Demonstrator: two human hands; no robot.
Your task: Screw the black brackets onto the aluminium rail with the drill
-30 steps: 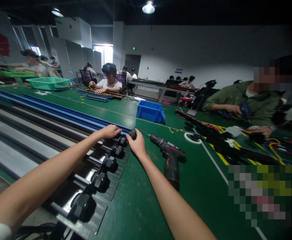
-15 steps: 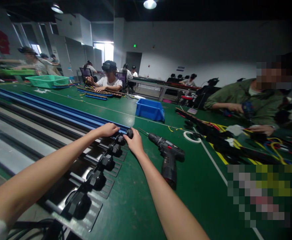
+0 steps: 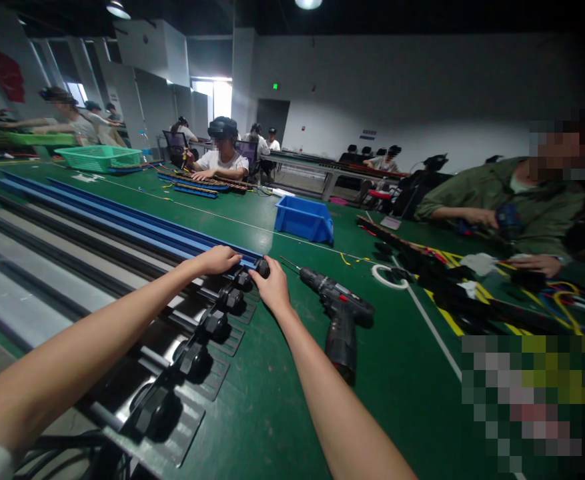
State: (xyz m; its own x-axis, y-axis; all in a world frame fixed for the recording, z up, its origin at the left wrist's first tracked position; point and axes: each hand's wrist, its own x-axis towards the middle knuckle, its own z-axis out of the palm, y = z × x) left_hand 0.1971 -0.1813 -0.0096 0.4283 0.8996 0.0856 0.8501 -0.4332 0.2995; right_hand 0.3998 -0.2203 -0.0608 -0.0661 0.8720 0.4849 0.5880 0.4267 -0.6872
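Note:
Long rails run from the left across the table, each ending in a black hexagonal cable gland beside a slotted metal plate. At the far end of the row, my right hand has its thumb and fingers closed around the last black cable gland. My left hand is curled over the end of the blue rail, just left of that gland. Its fingertips are partly hidden behind the rail. A black cordless drill with a long bit lies right of my right hand.
A blue bin stands beyond my hands, and a green basket sits farther left. At right, a co-worker in a green jacket holds a drill near black strips and yellow tape. A white ring lies between us.
The view has shifted slightly, so the surroundings sit a little farther right. My hands keep the same places on the blue rail and the far gland.

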